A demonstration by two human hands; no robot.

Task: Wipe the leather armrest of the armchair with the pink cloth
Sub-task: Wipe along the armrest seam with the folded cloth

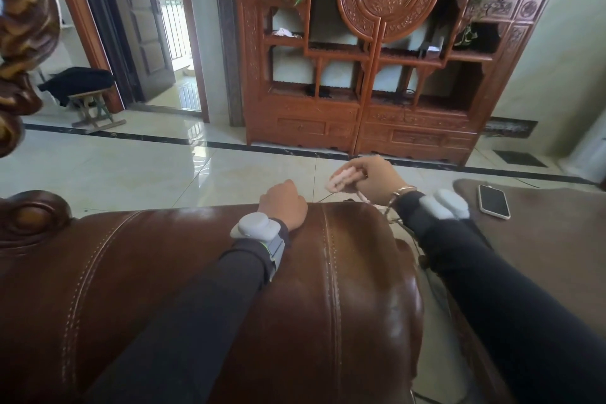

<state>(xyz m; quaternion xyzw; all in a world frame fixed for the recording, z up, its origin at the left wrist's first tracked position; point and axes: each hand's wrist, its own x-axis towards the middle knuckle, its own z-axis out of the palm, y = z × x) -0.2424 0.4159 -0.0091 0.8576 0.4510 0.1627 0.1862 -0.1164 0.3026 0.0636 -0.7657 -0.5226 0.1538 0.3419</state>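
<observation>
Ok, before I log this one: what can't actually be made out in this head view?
- Left hand: its fingers curl over the far edge of the armrest, so they are hidden.
- Pink cloth: bunched in the right hand; its full shape is covered by the fingers.
- Armrest: near end cut off by the bottom edge, part hidden under the left sleeve.
- Phone: screen dark, nothing readable.

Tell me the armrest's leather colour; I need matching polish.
Glossy reddish-brown leather armrest with pale stitched seams, seen best in the head view.
</observation>
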